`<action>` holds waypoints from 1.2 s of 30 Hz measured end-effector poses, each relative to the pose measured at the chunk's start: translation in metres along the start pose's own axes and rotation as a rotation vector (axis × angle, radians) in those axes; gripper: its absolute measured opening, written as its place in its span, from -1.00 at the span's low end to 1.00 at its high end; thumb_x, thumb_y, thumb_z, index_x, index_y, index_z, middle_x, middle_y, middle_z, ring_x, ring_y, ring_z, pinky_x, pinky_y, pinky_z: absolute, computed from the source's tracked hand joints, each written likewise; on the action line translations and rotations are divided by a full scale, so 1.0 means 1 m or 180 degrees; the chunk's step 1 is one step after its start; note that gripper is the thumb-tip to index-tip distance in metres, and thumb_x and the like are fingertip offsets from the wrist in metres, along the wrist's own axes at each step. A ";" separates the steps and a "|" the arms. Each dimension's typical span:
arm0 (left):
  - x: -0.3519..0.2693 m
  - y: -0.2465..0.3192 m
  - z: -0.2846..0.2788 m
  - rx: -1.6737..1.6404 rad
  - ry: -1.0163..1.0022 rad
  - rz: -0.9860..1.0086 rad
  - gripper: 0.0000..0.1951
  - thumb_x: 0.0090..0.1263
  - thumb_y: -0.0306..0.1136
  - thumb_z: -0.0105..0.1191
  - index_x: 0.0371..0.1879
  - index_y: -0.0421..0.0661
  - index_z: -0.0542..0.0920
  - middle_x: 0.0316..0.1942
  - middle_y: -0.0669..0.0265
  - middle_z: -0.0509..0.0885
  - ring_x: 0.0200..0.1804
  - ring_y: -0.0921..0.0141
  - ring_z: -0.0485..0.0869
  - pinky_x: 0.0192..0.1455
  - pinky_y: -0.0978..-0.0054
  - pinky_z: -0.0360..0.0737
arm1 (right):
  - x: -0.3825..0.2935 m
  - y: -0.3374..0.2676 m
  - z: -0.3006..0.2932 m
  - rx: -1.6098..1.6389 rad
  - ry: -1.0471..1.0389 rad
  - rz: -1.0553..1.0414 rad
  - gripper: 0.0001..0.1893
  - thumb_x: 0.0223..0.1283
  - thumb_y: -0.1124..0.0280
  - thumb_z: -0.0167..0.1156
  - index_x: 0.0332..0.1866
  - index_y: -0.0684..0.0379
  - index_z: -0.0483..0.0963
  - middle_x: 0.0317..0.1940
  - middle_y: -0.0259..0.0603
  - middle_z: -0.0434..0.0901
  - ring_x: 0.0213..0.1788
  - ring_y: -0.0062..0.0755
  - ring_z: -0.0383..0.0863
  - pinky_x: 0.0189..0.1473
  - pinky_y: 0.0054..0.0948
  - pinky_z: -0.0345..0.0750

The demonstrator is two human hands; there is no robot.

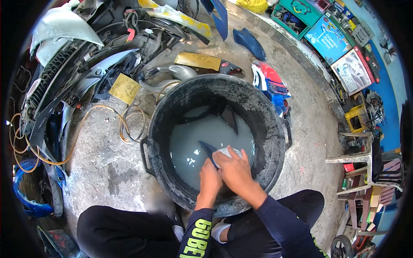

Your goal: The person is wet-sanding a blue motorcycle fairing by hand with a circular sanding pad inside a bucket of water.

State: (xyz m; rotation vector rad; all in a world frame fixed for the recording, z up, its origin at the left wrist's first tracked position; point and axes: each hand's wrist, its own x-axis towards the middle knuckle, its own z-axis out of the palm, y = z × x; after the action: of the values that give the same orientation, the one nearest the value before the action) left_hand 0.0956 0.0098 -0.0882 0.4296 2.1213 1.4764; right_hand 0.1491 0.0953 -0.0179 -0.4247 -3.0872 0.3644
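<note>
A large black tub (265, 154) with greyish, cloudy water (190, 158) stands between the person's legs. Over the water, my left hand (210, 177) grips a narrow dark blue panel (208, 149), whose pointed end sticks out towards the upper left. My right hand (235, 166) presses a pale grey pad or sheet (229, 153) against the panel; what the pad is made of cannot be told. Another dark, pointed panel (229, 118) lies partly in the water near the far wall of the tub, beside a curved black part.
Motorcycle fairings (64, 29) and a coiled hose (80, 132) lie at the left. Beyond the tub are golden sandpaper sheets (197, 61), a blue panel (249, 43) and a red, white and blue fairing (270, 80). A worn chair (355, 158) and crates stand at the right.
</note>
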 end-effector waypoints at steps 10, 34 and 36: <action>-0.004 -0.002 0.004 0.0145 0.0126 0.0137 -0.69 0.32 -0.43 0.17 0.01 -0.27 0.55 -0.06 -0.16 0.64 0.02 -0.21 0.61 0.02 -0.09 0.55 | -0.005 -0.005 -0.003 -0.0285 0.0103 -0.0185 -0.58 0.16 0.45 0.18 0.17 0.11 0.58 0.21 -0.26 0.63 0.38 0.12 0.45 0.34 0.37 0.24; -0.004 0.003 -0.004 0.0182 -0.0126 -0.0019 -0.62 0.40 -0.29 0.12 0.11 -0.23 0.52 0.03 -0.11 0.66 0.08 -0.17 0.62 0.10 -0.03 0.55 | -0.004 -0.005 -0.001 -0.0146 0.0078 -0.0210 -0.61 0.25 0.41 0.09 0.18 0.11 0.59 0.23 -0.24 0.61 0.46 0.19 0.34 0.37 0.53 0.06; -0.002 0.001 -0.002 0.0175 -0.0057 0.0028 -0.61 0.40 -0.29 0.13 0.14 -0.22 0.52 0.06 -0.10 0.64 0.11 -0.16 0.61 0.11 -0.03 0.55 | 0.009 0.000 -0.001 -0.0068 0.0000 -0.0121 -0.61 0.25 0.41 0.09 0.18 0.11 0.59 0.24 -0.25 0.60 0.47 0.20 0.33 0.36 0.55 0.06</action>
State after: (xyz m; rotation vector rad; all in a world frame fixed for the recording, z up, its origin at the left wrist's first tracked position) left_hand 0.0963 0.0074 -0.0867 0.4711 2.1528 1.4165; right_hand 0.1402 0.0979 -0.0172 -0.3660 -3.0968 0.3308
